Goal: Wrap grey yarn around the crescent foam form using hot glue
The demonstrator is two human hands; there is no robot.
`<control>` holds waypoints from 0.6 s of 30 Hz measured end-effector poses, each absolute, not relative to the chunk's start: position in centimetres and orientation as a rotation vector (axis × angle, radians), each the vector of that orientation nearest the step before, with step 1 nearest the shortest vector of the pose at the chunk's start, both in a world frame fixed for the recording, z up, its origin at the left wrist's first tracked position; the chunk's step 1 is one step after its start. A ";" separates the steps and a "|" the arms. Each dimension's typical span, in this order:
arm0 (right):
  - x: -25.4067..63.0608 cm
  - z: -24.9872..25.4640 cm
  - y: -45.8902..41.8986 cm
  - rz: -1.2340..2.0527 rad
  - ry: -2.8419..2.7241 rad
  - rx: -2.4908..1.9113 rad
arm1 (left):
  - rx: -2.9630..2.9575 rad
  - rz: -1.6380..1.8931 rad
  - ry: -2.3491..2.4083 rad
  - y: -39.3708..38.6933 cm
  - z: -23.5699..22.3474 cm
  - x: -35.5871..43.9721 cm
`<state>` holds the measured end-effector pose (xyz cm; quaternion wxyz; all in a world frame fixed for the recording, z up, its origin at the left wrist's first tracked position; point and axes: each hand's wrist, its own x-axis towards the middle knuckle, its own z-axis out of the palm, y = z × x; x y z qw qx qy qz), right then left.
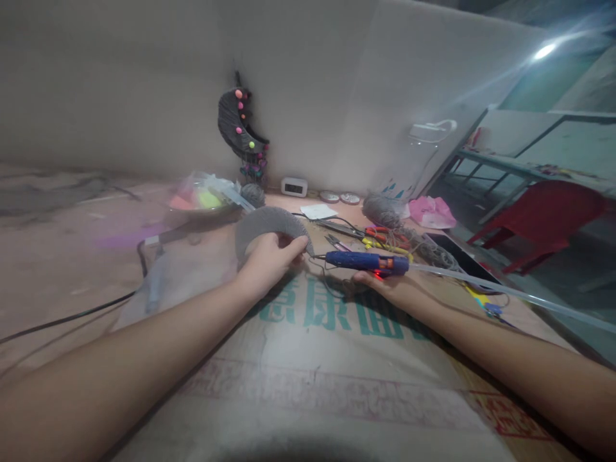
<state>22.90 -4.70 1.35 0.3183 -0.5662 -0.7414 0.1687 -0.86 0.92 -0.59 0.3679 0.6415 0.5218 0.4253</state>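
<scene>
My left hand is closed on a grey yarn-wrapped crescent, thumb and fingers pinching near its right tip. In my right hand is a blue hot glue gun, its lit red light showing underneath. The gun's nozzle points left and meets or nearly meets the crescent's tip; I cannot tell if they touch. A long clear glue stick sticks out of the gun's back. A thin strand of grey yarn hangs below the nozzle.
Behind lie red-handled scissors, grey yarn, a small clock and a pink bag. A bowl of colourful pieces stands left. A decorated crescent hangs on the wall. A phone and clear bottle are right.
</scene>
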 end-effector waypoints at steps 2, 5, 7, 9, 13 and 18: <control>23.0 1.3 -4.7 0.457 -1.946 -1.487 | 1.671 1.093 1.309 1.1 -0.8 -0.9; 23.0 1.1 -4.6 0.467 -1.941 -1.506 | 1.658 1.102 1.287 1.2 -1.0 -0.9; 23.0 1.1 -4.5 0.480 -1.919 -1.518 | 1.647 1.098 1.276 1.3 -1.0 -0.9; 22.9 1.2 -4.5 0.498 -1.899 -1.523 | 1.635 1.101 1.273 1.3 -1.1 -0.8; 22.7 1.5 -4.5 0.483 -1.852 -1.574 | 1.625 1.114 1.266 1.3 -1.2 -0.8; 23.0 2.1 -4.3 0.387 -1.770 -1.668 | 1.568 1.133 1.237 1.1 -0.9 -0.7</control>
